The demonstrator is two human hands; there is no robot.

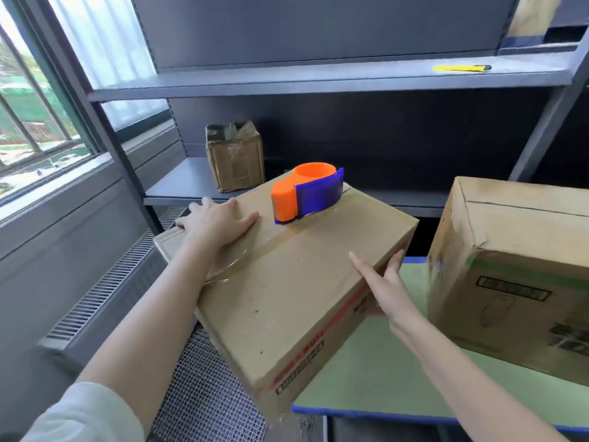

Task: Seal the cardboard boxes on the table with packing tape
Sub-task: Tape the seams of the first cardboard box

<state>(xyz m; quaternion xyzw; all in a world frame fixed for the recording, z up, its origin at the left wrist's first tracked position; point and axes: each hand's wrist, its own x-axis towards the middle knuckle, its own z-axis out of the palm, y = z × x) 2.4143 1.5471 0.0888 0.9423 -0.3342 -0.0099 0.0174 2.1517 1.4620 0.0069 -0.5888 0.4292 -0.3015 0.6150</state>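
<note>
Counting boxes: four. The box [287,282] sits between both hands, a tall box [510,275] stands on the table [398,378], a small box [236,157] is on the lower shelf [178,183], and a part-seen box [535,17] is at top right.
Box place: its near right corner overlaps the table's left edge; the rest juts out over the mesh floor [204,393].
Tape: one clear strip [255,253] runs along the top seam, wrinkled at the left edge.
Dispenser: one, orange and blue [306,194], on the box's far end, on the seam.
Left hand [216,224]: flat and spread, palm down on the box's far left corner, fingertips near the dispenser but apart.
Right hand [382,282]: against the box's right edge, thumb on top, straight fingers on the side.
Tall box: just right of the right hand.
Cutter: one, yellow [462,68], on the upper shelf [287,81].
Window [32,106]: far left.
</note>
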